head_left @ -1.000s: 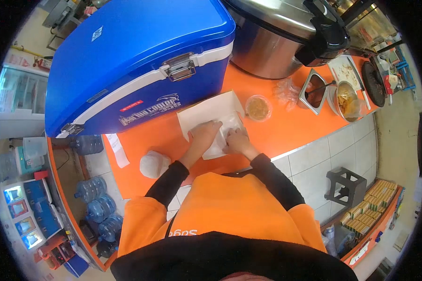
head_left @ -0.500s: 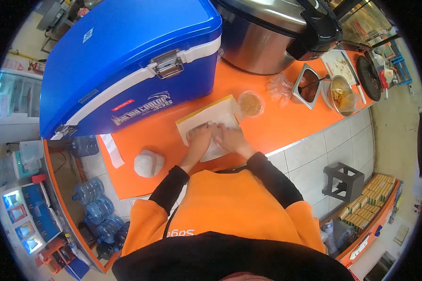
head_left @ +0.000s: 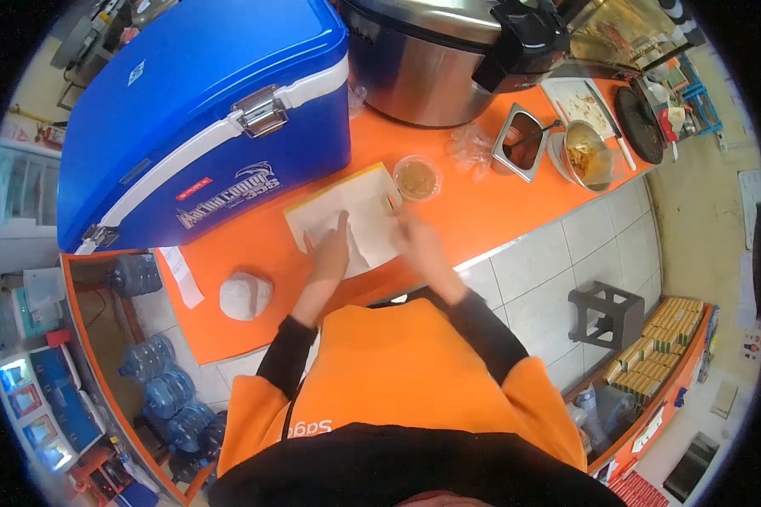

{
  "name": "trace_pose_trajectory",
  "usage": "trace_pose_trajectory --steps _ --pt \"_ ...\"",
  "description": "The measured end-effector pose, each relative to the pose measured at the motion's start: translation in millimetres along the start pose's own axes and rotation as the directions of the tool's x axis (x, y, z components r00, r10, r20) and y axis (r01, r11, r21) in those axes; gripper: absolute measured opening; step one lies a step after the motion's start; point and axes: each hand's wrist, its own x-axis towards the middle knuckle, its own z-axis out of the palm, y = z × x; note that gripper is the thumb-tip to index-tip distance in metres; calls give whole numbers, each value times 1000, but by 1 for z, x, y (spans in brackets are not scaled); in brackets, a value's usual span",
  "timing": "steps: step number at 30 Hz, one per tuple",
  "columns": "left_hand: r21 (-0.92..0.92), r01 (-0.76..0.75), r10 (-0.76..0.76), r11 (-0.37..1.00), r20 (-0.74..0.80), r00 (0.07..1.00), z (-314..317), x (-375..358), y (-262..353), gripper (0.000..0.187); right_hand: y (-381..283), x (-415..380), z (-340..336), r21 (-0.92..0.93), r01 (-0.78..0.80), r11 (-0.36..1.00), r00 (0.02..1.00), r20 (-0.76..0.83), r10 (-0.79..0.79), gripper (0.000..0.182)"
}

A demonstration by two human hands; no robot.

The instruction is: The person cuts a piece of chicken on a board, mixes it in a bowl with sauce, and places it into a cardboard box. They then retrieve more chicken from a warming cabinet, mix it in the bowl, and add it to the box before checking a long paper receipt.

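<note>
On the orange table lies a white paper box [head_left: 370,221] with a yellow edge, opened out. My left hand [head_left: 330,252] is at its left part with fingers apart, against a pale sheet or bag there. My right hand [head_left: 421,245], smeared by motion, is over the box's right edge; whether it holds anything is unclear. A round clear tub [head_left: 417,177] of brownish food stands just beyond the box's right side. To the left sits a white paper-wrapped bundle [head_left: 245,296], touched by neither hand.
A big blue cooler [head_left: 228,160] stands at the back left, a steel rice cooker [head_left: 431,72] behind. To the right are a crumpled clear plastic glove [head_left: 469,150], a metal sauce container [head_left: 522,142], a bowl of food [head_left: 585,156] and a cutting board [head_left: 579,106].
My hands, close together over the box before, have moved apart; my right hand has shifted right and my left hand's fingers have spread. The whole view has shifted slightly.
</note>
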Motion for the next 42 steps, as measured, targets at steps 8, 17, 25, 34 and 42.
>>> trace_pose_trajectory --steps 8,17,25,34,42 --pt "-402 -149 41 903 -264 964 -77 -56 31 26 129 152 -133 -897 127 423 922 -50 -383 35" --pt "-602 -393 78 695 -480 874 -84 -13 175 32 37 60 -107 242 122 963 926 -376 -23 31" --pt "-409 -534 235 740 -586 775 -53 47 278 32 58 -48 -169 980 134 144 958 -166 234 33" --pt "-386 -636 279 668 -662 695 -7 55 446 21 144 -85 -319 955 109 -277 992 -122 -32 53" --pt "-343 -452 138 824 -652 746 -6 74 480 24 157 -58 -347 990 -144 3 989 144 -37 53"
